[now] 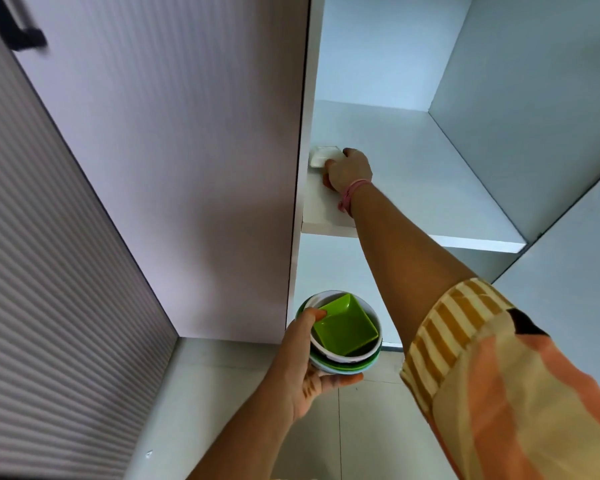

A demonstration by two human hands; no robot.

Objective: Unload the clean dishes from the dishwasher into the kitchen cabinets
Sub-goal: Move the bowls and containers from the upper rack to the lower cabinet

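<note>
White cabinet shelf [430,174] carries a small white dish [323,156] at its left front corner, tilted; right hand [349,171] curls fingers round it. Below the shelf, left hand [303,368] grips a stack of bowls [343,334], openings up, green square dish [347,323] topmost

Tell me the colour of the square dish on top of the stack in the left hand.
Bright lime green square dish, seen in the head view.
</note>
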